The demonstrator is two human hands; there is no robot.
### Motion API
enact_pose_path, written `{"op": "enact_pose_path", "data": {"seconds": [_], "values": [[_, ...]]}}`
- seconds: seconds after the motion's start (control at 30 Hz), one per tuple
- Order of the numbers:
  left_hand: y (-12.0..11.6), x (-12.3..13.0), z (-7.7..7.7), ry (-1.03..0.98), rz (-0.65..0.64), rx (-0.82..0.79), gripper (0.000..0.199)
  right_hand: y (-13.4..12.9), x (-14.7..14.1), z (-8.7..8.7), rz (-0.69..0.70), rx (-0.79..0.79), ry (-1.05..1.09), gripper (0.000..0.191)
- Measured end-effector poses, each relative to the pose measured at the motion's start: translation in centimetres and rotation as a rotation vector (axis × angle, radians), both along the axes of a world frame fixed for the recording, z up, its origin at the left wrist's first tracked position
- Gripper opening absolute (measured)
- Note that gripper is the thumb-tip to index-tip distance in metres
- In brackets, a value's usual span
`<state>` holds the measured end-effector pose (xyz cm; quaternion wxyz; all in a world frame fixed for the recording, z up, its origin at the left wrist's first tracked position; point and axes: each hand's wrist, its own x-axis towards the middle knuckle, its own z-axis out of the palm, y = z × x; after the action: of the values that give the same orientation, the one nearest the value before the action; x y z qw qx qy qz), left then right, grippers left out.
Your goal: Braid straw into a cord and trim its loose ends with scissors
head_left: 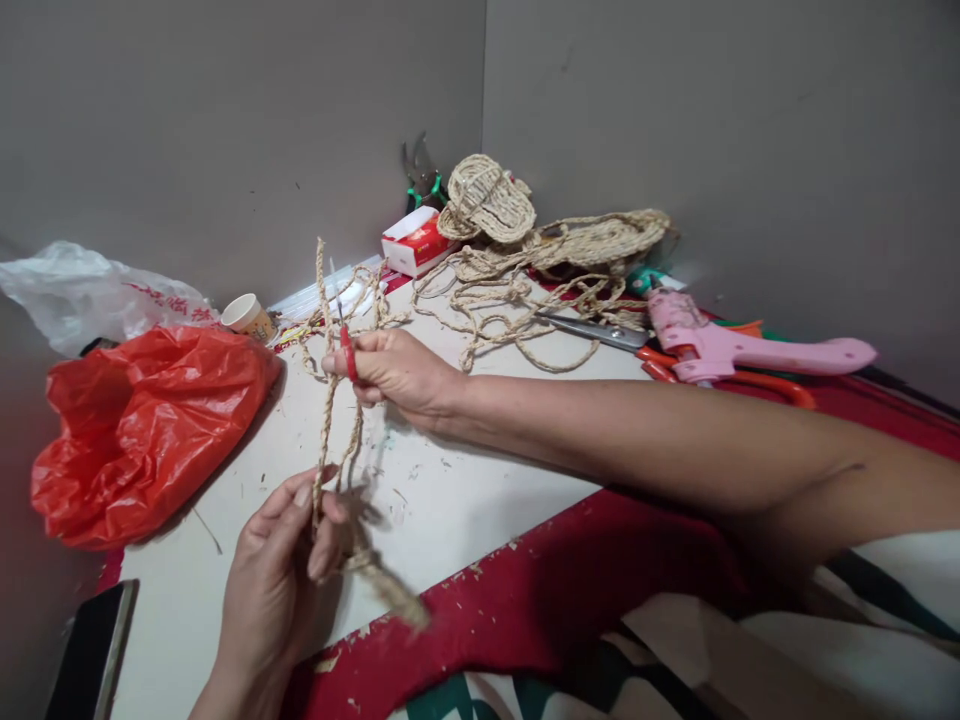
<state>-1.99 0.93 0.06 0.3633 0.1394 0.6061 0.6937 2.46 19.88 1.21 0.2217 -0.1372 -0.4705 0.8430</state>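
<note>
My left hand is closed, pinching a braided straw rope near the table's front left. A blurred straw piece hangs from beneath those fingers, tilted down to the right. Above it, my right hand is closed round a small red-handled tool with a thin metal shaft pointing up; its exact kind is not clear. The right thumb and fingertips also touch the rope, whose free end sticks up past them. A second strand of the rope runs down below the right hand toward the left.
A red plastic bag, paper cup and phone are at left. Behind are a tissue box, pruning shears, woven straw soles and loose rope. Scissors and a pink glue gun lie right.
</note>
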Motion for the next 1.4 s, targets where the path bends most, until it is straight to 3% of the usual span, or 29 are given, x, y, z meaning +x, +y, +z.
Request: {"op": "enact_pose_path", "data": {"seconds": [0.17, 0.33, 0.5, 0.63, 0.8, 0.9, 1.1, 1.4], "values": [[0.0, 0.3, 0.8, -0.064, 0.014, -0.039, 0.028, 0.7, -0.2, 0.2, -0.026, 0.087, 0.052, 0.034], [-0.2, 0.2, 0.5, -0.148, -0.023, -0.045, 0.024, 0.5, -0.2, -0.2, 0.006, 0.138, 0.072, 0.037], [-0.1, -0.2, 0.4, -0.158, 0.057, 0.021, 0.015, 1.4, -0.1, -0.4, 0.007, 0.369, -0.062, 0.038], [-0.3, -1.4, 0.1, -0.214, 0.148, 0.076, 0.018, 1.9, 0.3, -0.7, -0.007, 0.708, -0.104, 0.048], [-0.7, -2.7, 0.0, -0.305, 0.138, 0.138, 0.024, 1.7, 1.3, -0.9, 0.241, 1.431, -0.093, 0.036], [-0.8, -2.9, 0.1, -0.333, 0.131, 0.184, 0.023, 1.6, 1.5, -1.2, 0.280, 1.714, -0.128, 0.031], [-0.7, -3.0, 0.3, -0.385, 0.157, 0.232, 0.020, 1.9, 1.3, -1.9, 0.224, 1.865, -0.148, 0.034], [-0.5, -2.6, -0.4, -0.443, 0.128, 0.200, 0.012, 1.1, 1.3, -2.2, 0.262, 1.912, -0.138, 0.035]]}}
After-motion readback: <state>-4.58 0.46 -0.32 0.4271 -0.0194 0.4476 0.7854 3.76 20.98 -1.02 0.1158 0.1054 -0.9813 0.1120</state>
